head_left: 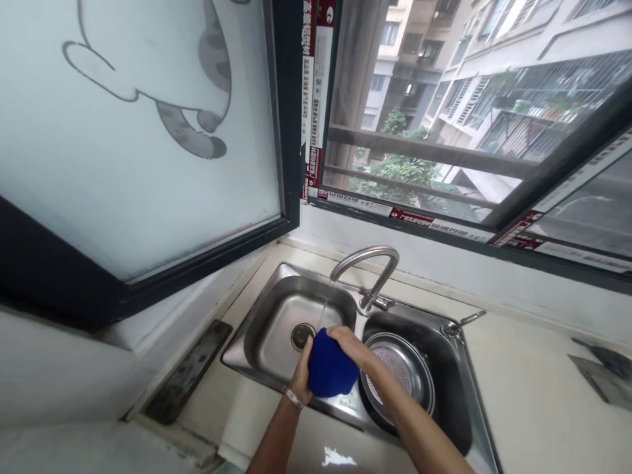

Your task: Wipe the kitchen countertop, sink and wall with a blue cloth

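Observation:
Between my two hands is a deep blue cloth, bunched into a rounded shape over the front rim and divider of the double sink. My left hand, with a bracelet at the wrist, grips its left side. Across its upper right edge my right hand is closed, some fingers hidden by the cloth. A thin stream of water runs from the curved faucet down toward the cloth's top edge. Below it in the left basin lies the round drain.
A metal colander sits in a larger steel bowl in the right basin, partly behind my right forearm. A small fitting with a lever stands at the back right corner. Flat grey items lie on the right counter. A dark-framed window panel juts in at left.

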The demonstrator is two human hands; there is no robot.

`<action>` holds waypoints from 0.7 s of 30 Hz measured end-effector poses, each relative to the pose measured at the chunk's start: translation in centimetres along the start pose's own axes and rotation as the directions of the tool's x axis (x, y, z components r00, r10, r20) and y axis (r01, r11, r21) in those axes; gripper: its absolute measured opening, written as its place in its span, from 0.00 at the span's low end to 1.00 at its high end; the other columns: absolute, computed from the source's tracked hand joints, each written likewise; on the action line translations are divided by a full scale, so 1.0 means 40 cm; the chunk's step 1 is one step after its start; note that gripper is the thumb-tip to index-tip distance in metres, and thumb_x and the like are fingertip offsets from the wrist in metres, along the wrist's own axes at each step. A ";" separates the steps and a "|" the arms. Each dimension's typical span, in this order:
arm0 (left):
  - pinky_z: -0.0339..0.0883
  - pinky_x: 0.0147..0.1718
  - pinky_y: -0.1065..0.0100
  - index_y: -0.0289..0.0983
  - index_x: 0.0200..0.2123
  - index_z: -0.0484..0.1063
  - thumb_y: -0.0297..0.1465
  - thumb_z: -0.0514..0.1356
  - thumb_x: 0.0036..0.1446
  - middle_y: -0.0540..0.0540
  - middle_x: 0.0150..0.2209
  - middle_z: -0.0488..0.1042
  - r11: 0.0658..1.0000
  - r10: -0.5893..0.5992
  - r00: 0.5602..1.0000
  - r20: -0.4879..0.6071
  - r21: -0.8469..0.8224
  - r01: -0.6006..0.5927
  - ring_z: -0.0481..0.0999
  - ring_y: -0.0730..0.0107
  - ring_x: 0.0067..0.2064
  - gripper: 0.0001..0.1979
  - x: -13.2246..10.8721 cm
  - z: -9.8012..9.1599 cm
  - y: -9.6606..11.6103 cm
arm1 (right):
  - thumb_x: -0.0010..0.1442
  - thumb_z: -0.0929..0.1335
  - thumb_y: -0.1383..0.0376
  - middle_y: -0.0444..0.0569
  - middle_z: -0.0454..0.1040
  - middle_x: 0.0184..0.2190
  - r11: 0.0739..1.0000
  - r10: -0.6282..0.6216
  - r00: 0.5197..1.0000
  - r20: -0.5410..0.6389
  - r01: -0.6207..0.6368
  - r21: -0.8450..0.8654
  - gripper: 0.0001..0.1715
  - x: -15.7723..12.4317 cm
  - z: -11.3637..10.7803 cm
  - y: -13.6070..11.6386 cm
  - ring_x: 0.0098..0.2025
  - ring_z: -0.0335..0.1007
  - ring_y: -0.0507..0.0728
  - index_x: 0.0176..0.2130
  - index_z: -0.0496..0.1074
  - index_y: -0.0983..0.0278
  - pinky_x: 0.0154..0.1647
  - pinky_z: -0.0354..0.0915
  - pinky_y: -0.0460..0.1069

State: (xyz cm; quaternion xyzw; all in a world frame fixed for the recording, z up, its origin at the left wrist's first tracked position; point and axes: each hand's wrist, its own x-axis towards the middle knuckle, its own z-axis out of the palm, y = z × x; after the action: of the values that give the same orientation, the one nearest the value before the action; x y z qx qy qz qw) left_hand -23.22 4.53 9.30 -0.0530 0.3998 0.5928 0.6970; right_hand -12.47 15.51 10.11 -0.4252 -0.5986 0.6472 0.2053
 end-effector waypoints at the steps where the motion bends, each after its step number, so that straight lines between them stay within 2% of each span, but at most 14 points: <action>1: 0.74 0.52 0.55 0.32 0.56 0.74 0.47 0.55 0.67 0.34 0.48 0.80 0.999 -0.009 1.000 -0.027 -0.047 0.007 0.79 0.49 0.52 0.26 0.009 0.004 -0.002 | 0.56 0.68 0.50 0.43 0.71 0.22 0.999 -0.034 0.999 -0.009 0.034 -0.040 0.19 0.013 -0.004 0.000 0.30 0.67 0.56 0.23 0.71 0.61 0.38 0.65 0.51; 3: 0.75 0.51 0.53 0.30 0.56 0.74 0.47 0.58 0.65 0.33 0.46 0.81 0.994 -0.039 0.997 -0.065 -0.100 0.033 0.80 0.47 0.50 0.28 0.028 0.003 -0.001 | 0.57 0.65 0.48 0.45 0.74 0.27 0.987 -0.126 0.987 -0.102 0.114 -0.111 0.21 0.034 -0.015 0.008 0.34 0.70 0.58 0.27 0.73 0.61 0.43 0.66 0.52; 5: 0.76 0.49 0.50 0.29 0.55 0.74 0.48 0.59 0.63 0.32 0.46 0.81 0.993 -0.048 0.995 -0.083 -0.114 0.038 0.81 0.45 0.48 0.29 0.050 -0.003 0.007 | 0.58 0.64 0.44 0.48 0.77 0.32 0.981 -0.167 0.960 -0.224 0.138 -0.140 0.24 0.046 -0.026 0.028 0.39 0.72 0.60 0.32 0.75 0.60 0.47 0.66 0.54; 7: 0.76 0.47 0.50 0.31 0.56 0.73 0.48 0.59 0.63 0.33 0.46 0.81 0.994 -0.004 0.994 -0.109 -0.112 -0.008 0.82 0.46 0.46 0.29 0.072 -0.008 0.019 | 0.57 0.65 0.42 0.50 0.78 0.37 0.996 -0.070 0.963 -0.260 0.050 -0.079 0.27 0.048 -0.027 0.058 0.43 0.73 0.61 0.36 0.76 0.60 0.46 0.68 0.55; 10: 0.77 0.44 0.55 0.36 0.58 0.72 0.47 0.58 0.64 0.37 0.48 0.81 0.986 0.116 0.976 -0.187 -0.094 -0.135 0.82 0.50 0.45 0.27 0.110 -0.012 0.037 | 0.56 0.65 0.40 0.52 0.77 0.47 0.974 0.197 0.962 -0.190 -0.170 0.150 0.32 0.043 -0.009 0.104 0.47 0.73 0.63 0.47 0.76 0.59 0.37 0.71 0.54; 12: 0.77 0.40 0.59 0.37 0.59 0.71 0.46 0.58 0.65 0.39 0.47 0.81 0.981 0.156 0.959 -0.238 -0.079 -0.179 0.82 0.53 0.44 0.25 0.134 -0.014 0.046 | 0.55 0.67 0.40 0.52 0.75 0.52 0.929 0.291 0.945 -0.148 -0.242 0.278 0.34 0.044 0.009 0.123 0.47 0.73 0.63 0.52 0.74 0.57 0.31 0.71 0.53; 14: 0.77 0.37 0.61 0.38 0.58 0.72 0.45 0.58 0.65 0.41 0.46 0.82 0.980 0.162 0.953 -0.255 -0.073 -0.186 0.82 0.55 0.41 0.24 0.156 -0.015 0.052 | 0.52 0.70 0.42 0.52 0.77 0.50 0.917 0.291 0.945 -0.148 -0.232 0.324 0.34 0.053 0.024 0.127 0.44 0.74 0.63 0.52 0.75 0.58 0.28 0.70 0.51; 18: 0.76 0.35 0.63 0.36 0.56 0.74 0.42 0.61 0.65 0.40 0.44 0.82 0.982 0.142 0.959 -0.247 -0.086 -0.168 0.82 0.56 0.40 0.21 0.185 -0.010 0.055 | 0.48 0.72 0.45 0.51 0.80 0.40 0.931 0.258 0.950 -0.175 -0.196 0.308 0.33 0.084 0.030 0.118 0.39 0.75 0.62 0.49 0.77 0.60 0.27 0.68 0.49; 21: 0.77 0.35 0.64 0.34 0.53 0.75 0.39 0.62 0.64 0.39 0.43 0.82 0.988 0.110 0.959 -0.261 -0.080 -0.135 0.82 0.58 0.38 0.19 0.199 -0.001 0.054 | 0.47 0.72 0.44 0.52 0.80 0.41 0.920 0.283 0.937 -0.207 -0.203 0.335 0.36 0.100 0.023 0.126 0.40 0.76 0.63 0.50 0.77 0.62 0.27 0.68 0.49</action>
State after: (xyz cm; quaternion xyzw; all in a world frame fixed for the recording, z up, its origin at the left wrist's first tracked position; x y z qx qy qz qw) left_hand -25.30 11.38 5.22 -0.1377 0.4595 0.6420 0.5981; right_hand -14.18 17.07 4.02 -0.5379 -0.4012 0.6940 0.2608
